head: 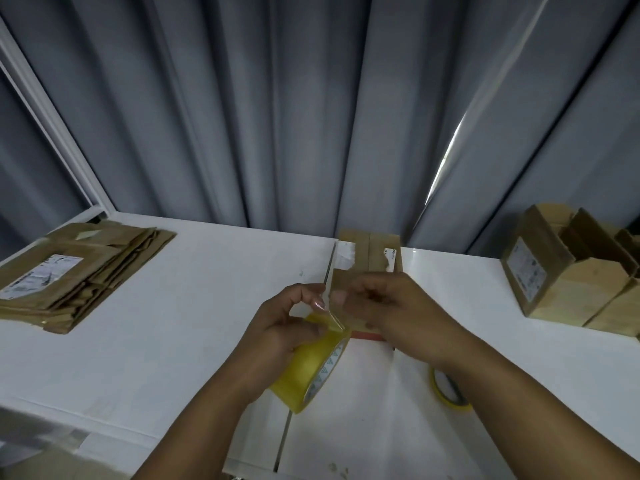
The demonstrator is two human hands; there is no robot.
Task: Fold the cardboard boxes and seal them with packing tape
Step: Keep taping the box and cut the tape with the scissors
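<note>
The small brown cardboard box [369, 252] sits on the white bench [214, 306] dead ahead, just beyond the hands. Its two top flaps meet along a centre seam, with torn white label scraps on either side. In front of it, the left hand [284, 332] is wrapped around the wide roll of yellowish clear packing tape [311, 370] and holds it off the bench. The right hand [391, 311] pinches the tape end [333, 318] between thumb and fingertips. The two hands are close together, almost touching, with only a short tongue of tape peeled up between them.

So the step looks to be freeing a length of tape for that seam. To do it well, the person would want to hold the roll steady and draw the strip straight and taut, so it doesn't curl back and stick to itself. Then it should go down centred along the seam and run over both ends of the box. The flaps should be pressed level first, because a gap under the tape means a weak seal.

To the left lies a stack of flattened brown cardboard boxes [83, 271], the top one showing a white label. To the right, folded-up brown cardboard boxes [568, 282] stand side by side with flaps raised. Their insides are in shadow and nothing can be made out in them. A thin yellow tape roll [446, 389] lies flat on the bench beneath the right forearm.
</note>
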